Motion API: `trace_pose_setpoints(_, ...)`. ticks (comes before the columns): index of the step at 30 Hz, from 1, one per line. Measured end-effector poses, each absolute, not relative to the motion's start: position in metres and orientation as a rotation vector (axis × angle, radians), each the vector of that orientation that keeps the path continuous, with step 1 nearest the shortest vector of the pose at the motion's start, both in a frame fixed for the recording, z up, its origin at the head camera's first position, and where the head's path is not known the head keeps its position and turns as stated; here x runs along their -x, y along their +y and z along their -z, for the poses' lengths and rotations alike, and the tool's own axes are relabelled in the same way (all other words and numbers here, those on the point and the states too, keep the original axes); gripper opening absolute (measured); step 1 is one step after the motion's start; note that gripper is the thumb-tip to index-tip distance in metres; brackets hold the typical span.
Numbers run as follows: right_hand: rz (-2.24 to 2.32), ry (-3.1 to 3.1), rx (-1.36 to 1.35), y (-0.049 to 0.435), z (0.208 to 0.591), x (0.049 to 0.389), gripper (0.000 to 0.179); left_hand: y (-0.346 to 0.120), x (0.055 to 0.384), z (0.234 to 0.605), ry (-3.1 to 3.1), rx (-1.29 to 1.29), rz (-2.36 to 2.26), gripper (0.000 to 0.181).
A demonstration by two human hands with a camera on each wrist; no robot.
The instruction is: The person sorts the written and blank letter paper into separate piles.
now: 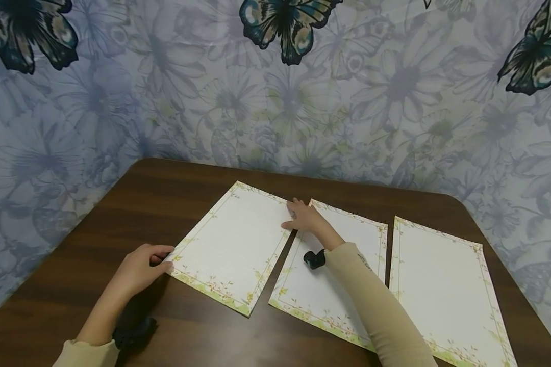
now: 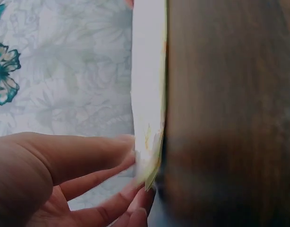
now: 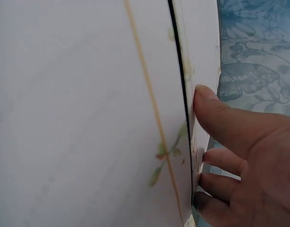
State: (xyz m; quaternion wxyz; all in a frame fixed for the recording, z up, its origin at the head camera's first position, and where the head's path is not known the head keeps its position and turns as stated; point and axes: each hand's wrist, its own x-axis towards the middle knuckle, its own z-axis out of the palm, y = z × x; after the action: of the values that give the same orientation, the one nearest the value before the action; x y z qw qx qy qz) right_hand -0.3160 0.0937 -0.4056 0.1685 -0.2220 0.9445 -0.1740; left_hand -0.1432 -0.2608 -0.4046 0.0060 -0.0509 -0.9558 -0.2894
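Left hand: fingers pinch white, rectangular, flower-bordered paper sheet; right hand: fingers pinch its opposite edge; advice: light, even grip, flat between fingers

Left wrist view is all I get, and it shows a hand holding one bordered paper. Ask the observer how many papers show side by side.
Observer: Three: the left paper, middle paper and right paper, on the table.
Operator: What is the right hand doing?
Observer: The right hand grips the left paper's right edge, near its far corner.
Operator: Does anything cross the middle paper?
Observer: Yes, the right sleeve reaches across it.
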Motion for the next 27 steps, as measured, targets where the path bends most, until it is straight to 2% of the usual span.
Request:
trace_pose_setpoints(8, 0.503, 2.673, 0.608, 0.091, 0.403, 0.314, 0.075, -0.259, 0.140, 0.398, -2.904, 0.164, 0.925, 0.032)
trace_pose_setpoints(12, 0.497, 2.684, 0.618, 0.094, 0.406, 0.315, 0.075, -0.262, 0.142, 0.396, -2.870, 0.181, 1.008, 0.037)
trace_pose_setpoints(17, 0.503, 2.689, 0.626, 0.095, 0.408, 0.316, 0.075, -0.267, 0.146, 0.398, -2.882, 0.103, 1.408, 0.046)
trace_pose_setpoints(23, 0.545, 2.700, 0.634, 0.096, 0.407, 0.315, 0.076, -0.269, 0.148, 0.408, -2.822, 0.098, 1.748, 0.028)
trace_pose_setpoints(27, 0.734, 2.715, 0.561, 0.099, 0.407, 0.314, 0.079, -0.272, 0.148, 0.414, -2.783, 0.098, 1.870, 0.023)
